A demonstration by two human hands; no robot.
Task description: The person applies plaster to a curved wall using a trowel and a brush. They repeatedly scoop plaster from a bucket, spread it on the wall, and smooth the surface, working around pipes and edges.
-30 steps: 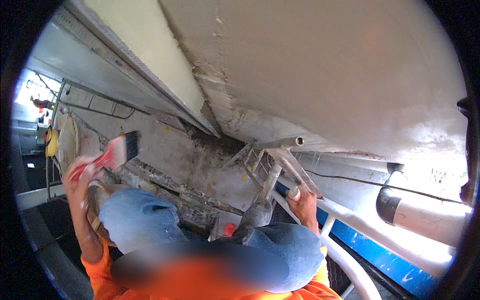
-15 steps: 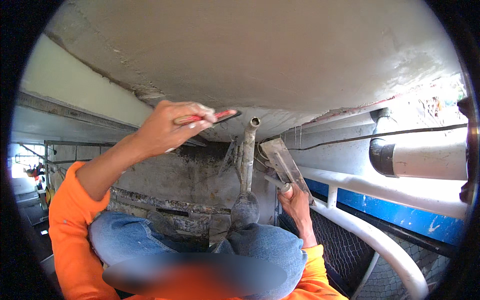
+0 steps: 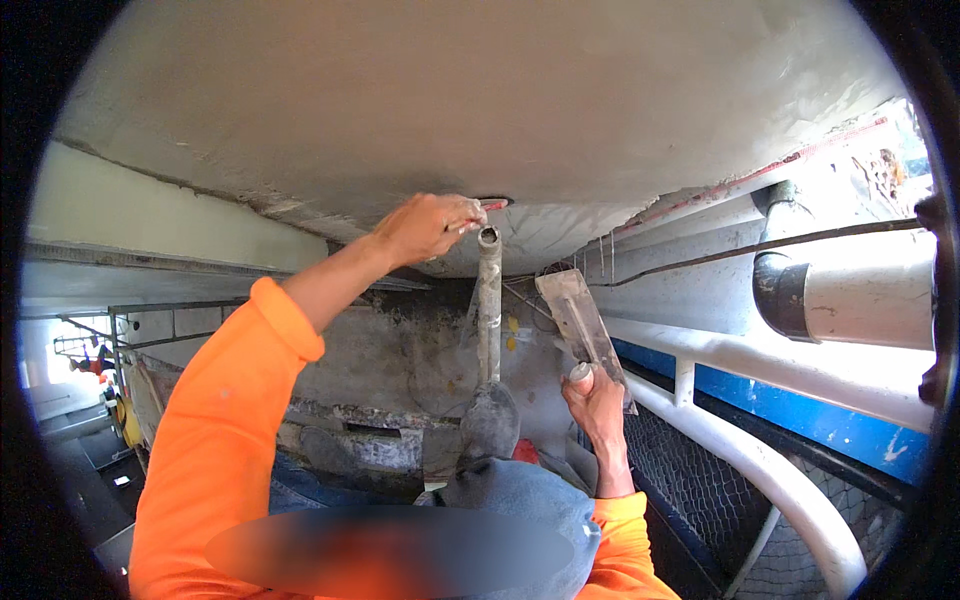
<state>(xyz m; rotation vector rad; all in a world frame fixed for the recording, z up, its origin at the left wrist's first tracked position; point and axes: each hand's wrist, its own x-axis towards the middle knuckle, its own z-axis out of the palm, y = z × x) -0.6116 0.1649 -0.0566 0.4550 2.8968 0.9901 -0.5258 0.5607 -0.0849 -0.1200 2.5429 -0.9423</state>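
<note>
My left hand (image 3: 430, 228) is raised against the smooth grey plaster surface (image 3: 480, 120), its fingers closed around a slim red-handled tool (image 3: 494, 205). The dark edge of that tool lies at the plaster, just above the open end of an upright pipe (image 3: 489, 300); the fingers hide most of the handle, and its exact kind is unclear. Lower on the right, my right hand (image 3: 598, 408) grips the round handle of a plastering trowel (image 3: 585, 325). The trowel's long, flat, mortar-smeared blade points up and away, beside the pipe.
A curved white rail (image 3: 760, 465) with wire mesh (image 3: 690, 500) borders the right side. Beyond it are a blue panel (image 3: 780, 410) and a thick pipe with a dark elbow (image 3: 785, 295). My dusty shoe (image 3: 490, 420) is at the pipe's foot. A pale beam (image 3: 150, 215) runs along the left.
My left hand has moved right with the red-handled tool, bringing it to the plaster above the pipe end. My right hand still holds the trowel in nearly the same place.
</note>
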